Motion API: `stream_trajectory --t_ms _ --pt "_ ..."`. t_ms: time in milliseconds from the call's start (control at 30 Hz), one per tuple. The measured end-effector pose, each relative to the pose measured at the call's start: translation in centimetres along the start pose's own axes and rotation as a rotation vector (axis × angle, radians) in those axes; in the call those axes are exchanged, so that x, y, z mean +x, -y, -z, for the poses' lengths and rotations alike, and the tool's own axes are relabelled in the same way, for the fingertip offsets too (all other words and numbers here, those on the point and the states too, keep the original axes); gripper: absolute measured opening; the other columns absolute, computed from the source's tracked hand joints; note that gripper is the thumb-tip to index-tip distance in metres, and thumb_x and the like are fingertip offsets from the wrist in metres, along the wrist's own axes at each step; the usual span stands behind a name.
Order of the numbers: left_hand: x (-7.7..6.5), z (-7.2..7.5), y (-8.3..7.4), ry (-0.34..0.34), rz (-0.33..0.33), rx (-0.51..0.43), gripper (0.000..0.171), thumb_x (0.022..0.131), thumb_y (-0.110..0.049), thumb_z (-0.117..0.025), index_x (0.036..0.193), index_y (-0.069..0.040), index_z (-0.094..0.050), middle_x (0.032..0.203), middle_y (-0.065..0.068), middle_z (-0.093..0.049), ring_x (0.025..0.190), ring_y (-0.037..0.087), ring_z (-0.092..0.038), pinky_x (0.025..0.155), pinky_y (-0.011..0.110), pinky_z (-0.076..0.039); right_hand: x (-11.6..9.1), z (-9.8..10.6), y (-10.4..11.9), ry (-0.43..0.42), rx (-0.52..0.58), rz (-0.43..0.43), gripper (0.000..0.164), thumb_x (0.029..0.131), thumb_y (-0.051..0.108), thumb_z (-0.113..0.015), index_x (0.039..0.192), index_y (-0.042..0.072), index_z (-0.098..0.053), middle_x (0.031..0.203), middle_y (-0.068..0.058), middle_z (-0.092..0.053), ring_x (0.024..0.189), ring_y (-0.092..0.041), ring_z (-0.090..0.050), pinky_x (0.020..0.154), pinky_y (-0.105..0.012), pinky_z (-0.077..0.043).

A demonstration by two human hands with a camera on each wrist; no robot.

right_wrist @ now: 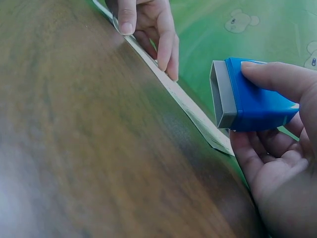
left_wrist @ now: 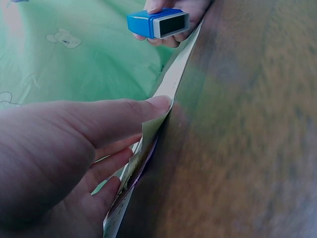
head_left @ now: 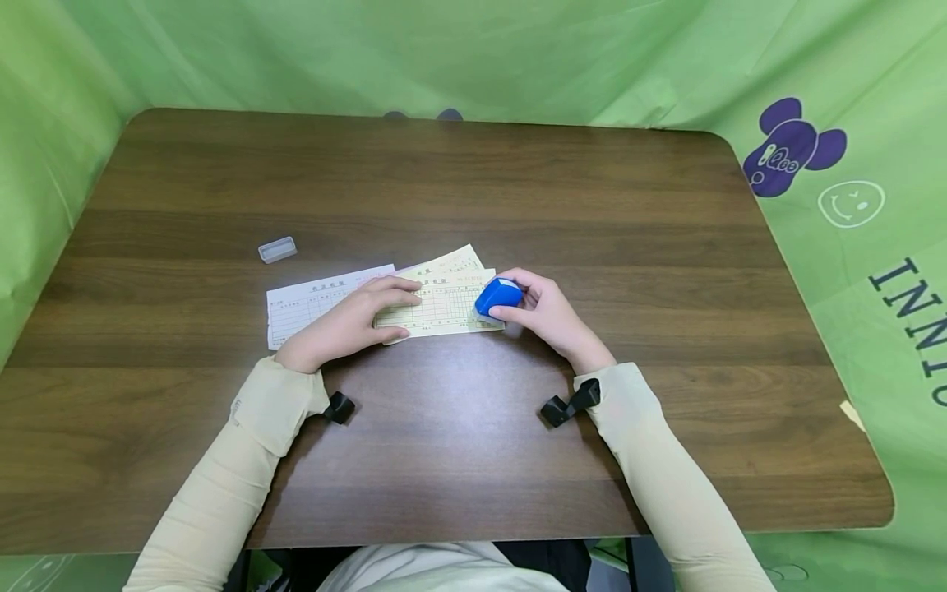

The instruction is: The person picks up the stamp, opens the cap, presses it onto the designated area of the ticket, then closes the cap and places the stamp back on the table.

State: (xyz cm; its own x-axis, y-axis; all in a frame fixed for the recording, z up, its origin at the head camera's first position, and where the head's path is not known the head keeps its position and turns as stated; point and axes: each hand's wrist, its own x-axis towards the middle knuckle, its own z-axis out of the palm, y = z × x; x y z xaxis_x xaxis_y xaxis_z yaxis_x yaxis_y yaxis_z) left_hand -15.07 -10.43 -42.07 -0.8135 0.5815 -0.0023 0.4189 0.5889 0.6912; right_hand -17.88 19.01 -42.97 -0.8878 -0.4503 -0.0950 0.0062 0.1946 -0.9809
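My right hand [head_left: 543, 308] pinches a blue stamp [head_left: 498, 296] between thumb and fingers, over the right end of the top yellow form slip [head_left: 447, 308]. In the right wrist view, the stamp's grey-framed end [right_wrist: 225, 96] faces the table with a gap below it. My left hand [head_left: 362, 316] rests on the left part of that slip, fingers spread. Under it, another yellow slip [head_left: 464, 260] sticks out at the back. A white printed slip [head_left: 296, 308] extends to the left, partly hidden by the left hand and wrist.
Behind the white slip lies a small clear plastic cap [head_left: 277, 250]. All this is on a brown wooden table [head_left: 444, 189] with rounded corners. Green cloth [head_left: 518, 57] with printed figures surrounds the table, and a pale scrap [head_left: 852, 415] shows at its right edge.
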Motion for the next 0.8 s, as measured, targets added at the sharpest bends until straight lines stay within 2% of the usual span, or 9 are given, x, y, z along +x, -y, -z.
stream_trajectory --t_ms 267,400,600,800 --pt "0.0 0.1 -0.3 0.009 0.011 -0.002 0.044 0.088 -0.015 -0.071 0.128 -0.001 -0.059 0.145 0.013 -0.048 0.140 0.031 -0.036 0.117 0.046 -0.027 0.0 0.2 -0.2 0.010 -0.006 0.005 0.039 0.086 -0.003 -0.067 0.122 -0.010 -0.053 0.103 0.004 -0.062 0.092 -0.004 -0.060 0.085 -0.013 -0.049" --pt "-0.3 -0.1 -0.5 0.001 0.015 0.001 0.044 0.088 -0.015 -0.071 0.127 -0.001 -0.059 0.145 0.013 -0.049 0.139 0.031 -0.037 0.116 0.046 -0.028 -0.2 0.2 -0.2 0.015 -0.022 -0.007 0.039 0.086 -0.002 -0.067 0.122 -0.008 -0.053 0.106 -0.001 -0.062 0.093 -0.005 -0.059 0.086 -0.012 -0.049" --pt "-0.6 -0.5 -0.7 -0.051 0.018 -0.014 0.043 0.087 -0.016 -0.072 0.126 -0.001 -0.060 0.141 0.013 -0.052 0.138 0.031 -0.040 0.116 0.045 -0.028 -0.6 0.3 -0.1 0.024 -0.044 -0.025 0.041 0.086 -0.002 -0.068 0.124 -0.008 -0.053 0.114 -0.016 -0.060 0.095 -0.007 -0.059 0.087 -0.012 -0.048" --pt "-0.9 -1.0 -0.9 -0.105 0.022 -0.037 0.043 0.087 -0.014 -0.072 0.126 -0.002 -0.060 0.139 0.012 -0.055 0.138 0.030 -0.041 0.118 0.044 -0.027 -1.0 0.4 -0.2 0.025 -0.047 -0.028 0.041 0.086 -0.002 -0.068 0.124 -0.008 -0.054 0.114 -0.016 -0.060 0.093 -0.007 -0.058 0.086 -0.012 -0.049"
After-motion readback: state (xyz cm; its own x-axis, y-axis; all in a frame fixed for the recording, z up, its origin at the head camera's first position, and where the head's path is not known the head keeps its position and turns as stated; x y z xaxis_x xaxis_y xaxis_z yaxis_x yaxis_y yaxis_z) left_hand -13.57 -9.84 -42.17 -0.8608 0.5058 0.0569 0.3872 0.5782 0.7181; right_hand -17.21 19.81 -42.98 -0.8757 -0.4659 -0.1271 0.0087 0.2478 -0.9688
